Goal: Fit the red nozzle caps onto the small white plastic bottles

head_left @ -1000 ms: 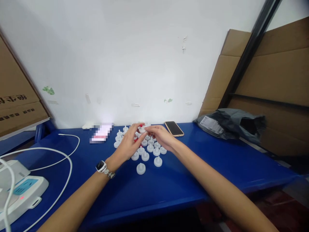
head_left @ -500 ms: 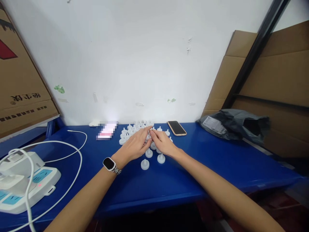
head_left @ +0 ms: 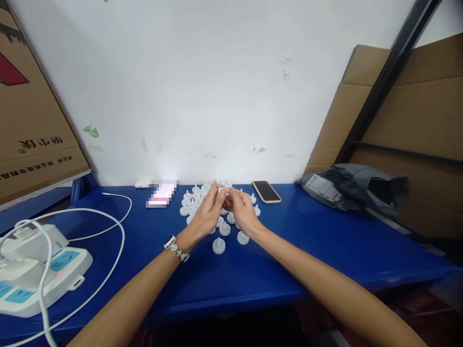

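My left hand (head_left: 210, 207) and my right hand (head_left: 241, 208) meet fingertip to fingertip above a cluster of small white plastic caps. Pinched between them is a white nozzle cap (head_left: 223, 191), mostly hidden by the fingers. Around and beneath the hands stand several more round caps, each with a narrow stem pointing up. Closest to me is one cap (head_left: 219, 246); another cap (head_left: 243, 237) sits below my right wrist, and a third cap (head_left: 224, 229) lies between the wrists. A watch (head_left: 170, 242) with a metal band is on my left wrist.
The blue table (head_left: 307, 250) runs up to a white wall. A phone (head_left: 266, 192) lies right of the caps, a lit, pixelated screen (head_left: 162, 193) left of them. At left are a power strip (head_left: 68, 279) and looping white cable; at right, a grey plastic bag (head_left: 354, 185) and cardboard.
My left hand has turned from lying palm-down over the caps to an upright pinch, and its watch has rolled outward. Both hands' fingertips are now closed together on the white piece.
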Demonstrator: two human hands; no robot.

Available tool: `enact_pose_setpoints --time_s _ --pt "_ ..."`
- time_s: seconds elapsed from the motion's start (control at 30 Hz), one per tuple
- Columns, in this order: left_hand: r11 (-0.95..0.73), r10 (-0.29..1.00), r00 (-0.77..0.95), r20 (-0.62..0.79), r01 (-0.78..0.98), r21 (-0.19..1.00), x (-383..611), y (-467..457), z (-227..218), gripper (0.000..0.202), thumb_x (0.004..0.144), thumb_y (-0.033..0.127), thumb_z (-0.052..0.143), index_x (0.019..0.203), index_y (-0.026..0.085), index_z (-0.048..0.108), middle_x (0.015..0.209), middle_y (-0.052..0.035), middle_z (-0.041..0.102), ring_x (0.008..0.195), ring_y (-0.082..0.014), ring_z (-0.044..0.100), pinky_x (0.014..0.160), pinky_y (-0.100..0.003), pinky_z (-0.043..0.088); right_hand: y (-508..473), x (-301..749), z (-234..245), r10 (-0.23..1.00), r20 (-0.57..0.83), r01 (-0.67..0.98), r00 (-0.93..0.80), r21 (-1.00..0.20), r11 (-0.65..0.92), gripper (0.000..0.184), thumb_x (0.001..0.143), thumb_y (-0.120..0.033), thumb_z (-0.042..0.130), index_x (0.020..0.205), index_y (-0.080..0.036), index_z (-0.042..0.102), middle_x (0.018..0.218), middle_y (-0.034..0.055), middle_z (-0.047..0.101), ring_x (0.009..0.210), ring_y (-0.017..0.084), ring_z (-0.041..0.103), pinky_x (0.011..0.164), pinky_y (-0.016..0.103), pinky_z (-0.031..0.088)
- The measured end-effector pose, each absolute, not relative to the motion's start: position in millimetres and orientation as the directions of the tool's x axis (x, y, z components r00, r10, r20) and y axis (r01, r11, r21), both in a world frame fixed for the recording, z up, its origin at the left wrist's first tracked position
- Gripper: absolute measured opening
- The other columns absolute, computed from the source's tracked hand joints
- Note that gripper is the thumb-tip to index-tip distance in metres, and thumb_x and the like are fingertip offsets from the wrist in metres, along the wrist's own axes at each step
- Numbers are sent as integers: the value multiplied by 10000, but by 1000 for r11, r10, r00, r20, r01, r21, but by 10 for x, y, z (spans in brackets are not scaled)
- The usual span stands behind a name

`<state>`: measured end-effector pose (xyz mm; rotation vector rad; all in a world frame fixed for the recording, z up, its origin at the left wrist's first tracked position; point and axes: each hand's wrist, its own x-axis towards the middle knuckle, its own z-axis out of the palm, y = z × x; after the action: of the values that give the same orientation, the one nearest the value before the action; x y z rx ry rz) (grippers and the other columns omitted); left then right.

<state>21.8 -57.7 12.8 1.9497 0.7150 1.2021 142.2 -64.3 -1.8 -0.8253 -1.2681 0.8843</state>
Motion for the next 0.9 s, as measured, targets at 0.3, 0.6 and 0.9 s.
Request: enact_pose_setpoints --time_s 0.3,0.6,0.9 --pt "-436 834 333 440 -90 895 275 -474 6 336 979 518 408 863 208 467 799 15 480 731 -119 485 685 -234 434 -582 1323 -83 896 407 -136 180 -892 432 400 876 -479 482 604 -219 349 564 -47 286 538 105 260 504 261 270" --pt "-455 846 299 443 -29 890 256 -464 -16 347 969 532 420 863 208 485 785 7 519 728 -128 511 667 -248 452 -571 1235 -58 951 241 -344 194 -891 296 338 786 -385 533 578 -223 322 544 -56 286 515 96 240 495 255 259" --pt "-258 947 132 292 -224 940 227 -400 28 345 964 509 366 805 209 423 644 34 410 553 -105 407 544 -247 407 -513 1234 -8 914 248 -309 320 -885 348 315 788 -336 473 573 -231 269 524 -54 276 494 98 257 490 266 257"
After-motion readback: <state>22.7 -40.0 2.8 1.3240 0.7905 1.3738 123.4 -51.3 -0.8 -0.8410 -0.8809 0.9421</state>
